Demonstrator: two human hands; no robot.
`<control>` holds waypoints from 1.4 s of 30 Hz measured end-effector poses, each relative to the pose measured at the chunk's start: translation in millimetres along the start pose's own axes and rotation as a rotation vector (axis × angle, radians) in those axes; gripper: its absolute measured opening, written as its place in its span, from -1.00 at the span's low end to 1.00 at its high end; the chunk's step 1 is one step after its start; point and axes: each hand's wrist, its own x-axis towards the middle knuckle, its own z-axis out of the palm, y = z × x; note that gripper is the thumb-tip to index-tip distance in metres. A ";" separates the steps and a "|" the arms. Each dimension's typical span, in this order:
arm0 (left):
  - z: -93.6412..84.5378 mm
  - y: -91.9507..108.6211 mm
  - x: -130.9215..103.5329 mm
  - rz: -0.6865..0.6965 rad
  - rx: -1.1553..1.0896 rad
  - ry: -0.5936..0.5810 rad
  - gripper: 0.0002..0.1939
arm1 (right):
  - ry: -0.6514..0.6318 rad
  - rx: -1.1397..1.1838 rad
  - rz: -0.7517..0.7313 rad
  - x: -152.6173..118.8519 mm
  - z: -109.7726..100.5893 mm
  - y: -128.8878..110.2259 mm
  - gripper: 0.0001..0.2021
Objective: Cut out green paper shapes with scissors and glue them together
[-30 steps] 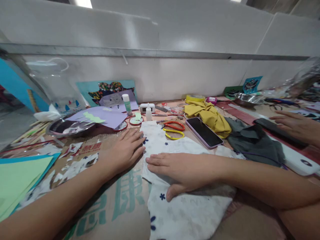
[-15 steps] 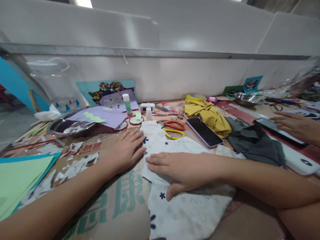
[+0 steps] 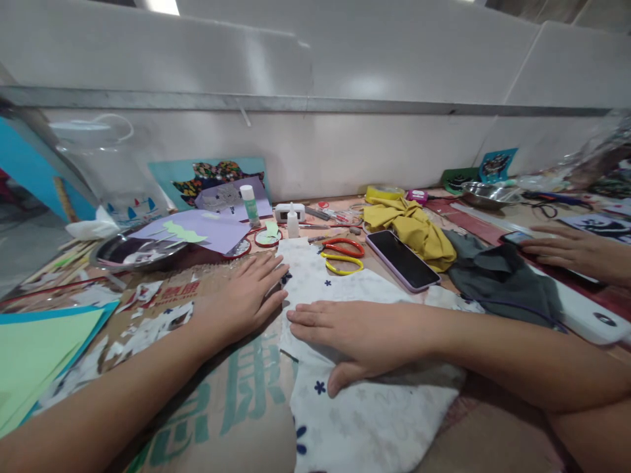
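Note:
White cloth with dark blue flowers (image 3: pixel 374 420) lies spread over brown cardboard (image 3: pixel 211 394). My right hand (image 3: pixel 359 335) rests flat on the cloth, palm down, thumb apart from the fingers. To its left, my left hand (image 3: pixel 246 295) lies flat on the cardboard, its fingertips at the cloth's left edge. Neither hand grips anything. Just beyond the cloth are scissors with red and yellow handles (image 3: pixel 344 265), and a phone (image 3: pixel 403 259) lies right of them. A small white bottle (image 3: pixel 292 223) and a glue stick (image 3: pixel 250 207) stand farther back.
Green paper sheets (image 3: pixel 44 361) and white scraps (image 3: pixel 142 335) lie at left, below a metal bowl (image 3: pixel 106 253). Yellow cloth (image 3: pixel 414 226) and dark grey cloth (image 3: pixel 503 276) are at right. Another person's hand (image 3: pixel 582 249) is over a phone at far right.
The other person's hand at far right has moved slightly left and down over the phone there. Both of my hands have stayed in place on the cloth and cardboard.

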 end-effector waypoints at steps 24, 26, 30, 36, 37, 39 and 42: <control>0.9 -1.8 -0.8 -0.027 -0.137 -0.019 -0.41 | -0.003 0.031 0.007 -0.3 -1.8 -1.6 -0.16; -2.9 -0.6 -1.6 0.061 -0.174 0.014 -0.46 | 0.004 0.031 0.006 -0.4 -1.6 -1.5 -0.16; -8.4 3.8 -1.6 0.250 -0.281 -0.100 -0.55 | 0.028 0.042 -0.016 -0.3 -1.1 -0.7 -0.19; -6.3 4.8 2.8 0.114 -0.271 -0.156 -0.48 | 0.006 0.046 0.012 -0.3 -2.5 -1.3 -0.18; -6.4 4.5 3.1 0.100 -0.264 -0.156 -0.48 | 0.020 0.070 0.017 -0.5 -3.0 -2.4 -0.16; -7.1 4.0 3.2 0.095 -0.262 -0.161 -0.48 | 0.081 0.144 0.031 -1.1 -3.9 -6.0 -0.14; -8.2 4.4 2.9 0.097 -0.265 -0.163 -0.48 | 0.155 0.160 0.029 -0.5 -3.1 -13.5 -0.22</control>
